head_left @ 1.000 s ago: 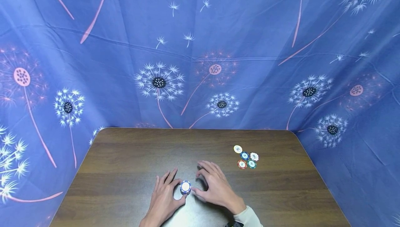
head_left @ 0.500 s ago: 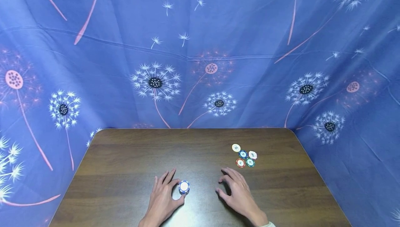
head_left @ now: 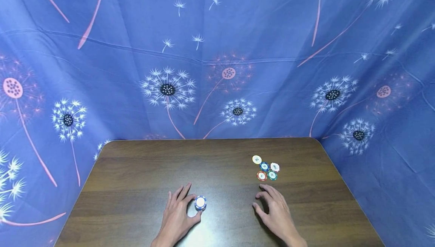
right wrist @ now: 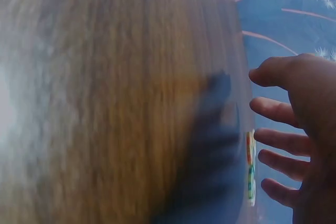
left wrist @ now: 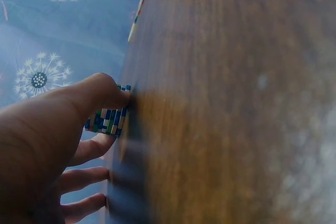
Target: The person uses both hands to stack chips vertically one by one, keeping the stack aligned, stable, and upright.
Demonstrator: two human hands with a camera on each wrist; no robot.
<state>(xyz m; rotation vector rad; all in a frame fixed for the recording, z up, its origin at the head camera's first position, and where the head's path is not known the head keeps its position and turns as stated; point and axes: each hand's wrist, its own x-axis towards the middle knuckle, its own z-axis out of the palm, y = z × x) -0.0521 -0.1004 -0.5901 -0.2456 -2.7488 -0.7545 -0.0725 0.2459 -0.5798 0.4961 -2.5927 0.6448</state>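
A short stack of poker chips (head_left: pixel 200 203), topped by a blue and white one, stands on the table left of the middle. My left hand (head_left: pixel 176 216) pinches it between thumb and index finger, the other fingers spread. From the side, the left wrist view shows blue, green and pale edges in the stack (left wrist: pixel 109 121). My right hand (head_left: pixel 276 213) holds nothing, its fingers loosely bent over the table. Just beyond its fingertips lie several loose chips: a red chip (head_left: pixel 261 176), a green chip (head_left: pixel 272 175), a blue chip (head_left: pixel 264 166), a white chip (head_left: pixel 275 167) and a cream chip (head_left: pixel 256 159).
The brown wooden table (head_left: pixel 142 164) spans the lower view, with rounded far corners. A blue dandelion-print cloth (head_left: pixel 210 50) hangs behind it and at both sides. In the right wrist view the loose chips appear edge-on past my fingers.
My right hand has moved away from the stack, to the right, and now is near the loose chips. My left hand has kept its hold on the stack. The head view has shifted slightly.
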